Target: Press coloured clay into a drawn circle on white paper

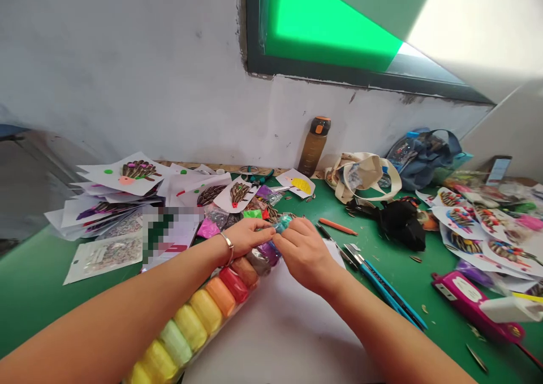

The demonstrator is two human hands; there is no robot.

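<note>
The fingers (292, 229) of both hands clench a small teal packet (282, 223), held just above the tabletop (42, 299) between the left hand (244, 240) and right hand (303, 254). Beneath the left forearm, a wrapped row of coloured clay rolls (203, 311) lies beside a white sheet (271, 333). A blue craft knife (388, 288) rests right of the sheet, and patterned paper cards (136, 173) lie further left.
</note>
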